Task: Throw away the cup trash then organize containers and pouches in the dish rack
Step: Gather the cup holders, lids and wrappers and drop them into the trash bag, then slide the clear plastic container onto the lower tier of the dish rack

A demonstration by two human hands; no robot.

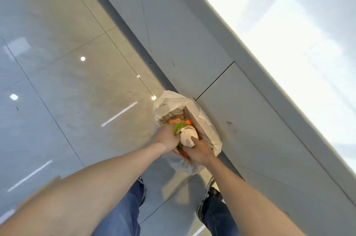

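A white plastic trash bag (204, 118) stands open on the floor against the grey cabinet base. Inside it lie crumpled wrappers, one with orange print (180, 121). My right hand (199, 151) grips a white cup (187, 136) from below, holding it over the bag's mouth. My left hand (167, 136) is closed on a green piece of trash (178, 128) right beside the cup, at the bag's near rim. Both arms reach down from the bottom of the view. The dish rack, containers and pouches are out of sight.
Glossy grey floor tiles (67, 81) spread to the left, with light reflections. Grey cabinet fronts (250, 120) run diagonally along the right, under a pale countertop (289, 23). My jeans and dark shoes (212, 193) stand just below the bag.
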